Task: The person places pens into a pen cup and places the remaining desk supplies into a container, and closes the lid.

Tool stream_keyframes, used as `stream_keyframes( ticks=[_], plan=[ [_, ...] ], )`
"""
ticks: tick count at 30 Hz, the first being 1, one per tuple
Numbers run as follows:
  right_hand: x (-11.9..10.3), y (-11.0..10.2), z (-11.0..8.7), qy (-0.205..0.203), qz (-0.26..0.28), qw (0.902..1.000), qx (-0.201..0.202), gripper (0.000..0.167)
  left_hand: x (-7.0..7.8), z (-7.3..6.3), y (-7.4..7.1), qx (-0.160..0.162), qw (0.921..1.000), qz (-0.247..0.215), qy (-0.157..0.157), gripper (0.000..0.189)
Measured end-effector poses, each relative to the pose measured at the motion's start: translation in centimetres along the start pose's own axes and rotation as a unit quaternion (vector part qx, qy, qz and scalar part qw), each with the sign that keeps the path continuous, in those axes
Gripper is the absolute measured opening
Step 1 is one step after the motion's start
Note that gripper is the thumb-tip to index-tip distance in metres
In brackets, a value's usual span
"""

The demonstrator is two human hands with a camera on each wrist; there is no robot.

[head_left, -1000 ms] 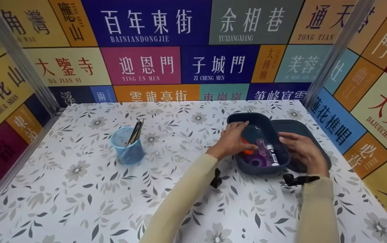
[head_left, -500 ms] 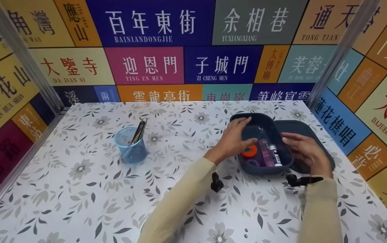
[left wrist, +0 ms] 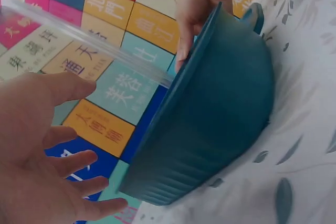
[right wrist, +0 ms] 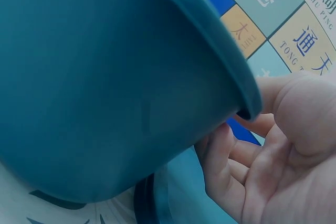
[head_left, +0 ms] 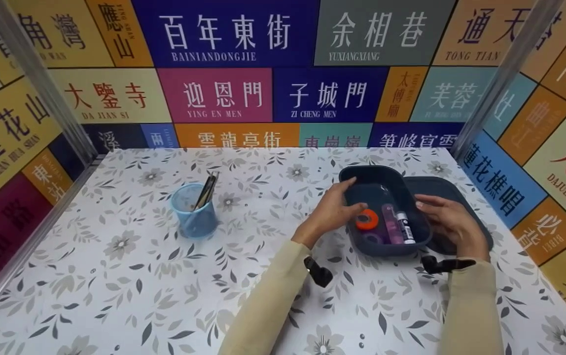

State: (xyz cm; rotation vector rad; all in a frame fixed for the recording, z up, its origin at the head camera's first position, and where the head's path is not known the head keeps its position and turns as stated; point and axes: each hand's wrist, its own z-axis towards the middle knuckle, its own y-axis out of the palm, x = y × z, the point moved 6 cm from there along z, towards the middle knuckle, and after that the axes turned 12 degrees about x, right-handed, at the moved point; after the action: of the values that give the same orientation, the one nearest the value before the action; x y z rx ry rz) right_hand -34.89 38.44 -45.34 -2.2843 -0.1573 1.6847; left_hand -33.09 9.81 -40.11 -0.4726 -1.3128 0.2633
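Observation:
A dark teal box [head_left: 384,250] stands uncovered on the table's right side. Inside lie an orange ring-shaped roll [head_left: 367,220], a purple roll [head_left: 373,238], a translucent purple stick [head_left: 392,224] and a white tube with a dark label [head_left: 405,228]. My left hand [head_left: 330,209] is at the box's left rim, holding nothing; in the left wrist view its fingers are spread, apart from the wall. My right hand [right wrist: 262,156] holds the right rim, thumb over the edge and fingers against the outer wall. The box wall partly hides its fingertips.
A dark teal lid [head_left: 441,195] lies flat to the right of the box, partly behind it and my right hand. A light blue mesh cup [head_left: 198,219] with several dark pens or sticks [head_left: 206,191] stands on the left. Sign-printed panels [head_left: 219,95] wall in the flowered table.
My left hand has drawn back leftward from inside the box, leaving the orange roll lying uncovered there. My right hand keeps its place at the right rim. The view has shifted slightly.

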Motion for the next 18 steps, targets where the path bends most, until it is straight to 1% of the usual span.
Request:
stream_keyframes(
  ticks=[3,6,10,15,18],
  plan=[
    [0.0,0.0,0.0,0.002,0.000,1.0000,0.005,0.072,-0.9,-0.3,0.1,-0.001,0.9997,-0.018,-0.017,0.074],
    [0.0,0.2,0.0,0.006,0.004,1.0000,0.002,0.072,-1.7,-0.7,0.1,0.000,0.9974,-0.059,-0.041,0.075],
    [0.0,0.2,-0.1,0.009,0.009,0.9999,-0.003,0.072,-2.5,-1.0,0.2,0.003,0.9890,-0.128,-0.074,0.076],
    [-0.1,0.0,-0.1,0.010,0.009,0.9999,-0.001,0.072,-3.4,-0.8,0.7,0.022,0.9806,-0.168,-0.098,0.078],
    [0.0,-0.1,-0.1,0.012,0.003,0.9999,-0.002,0.073,-4.0,-0.7,1.2,0.035,0.9725,-0.202,-0.110,0.076]
  ],
)
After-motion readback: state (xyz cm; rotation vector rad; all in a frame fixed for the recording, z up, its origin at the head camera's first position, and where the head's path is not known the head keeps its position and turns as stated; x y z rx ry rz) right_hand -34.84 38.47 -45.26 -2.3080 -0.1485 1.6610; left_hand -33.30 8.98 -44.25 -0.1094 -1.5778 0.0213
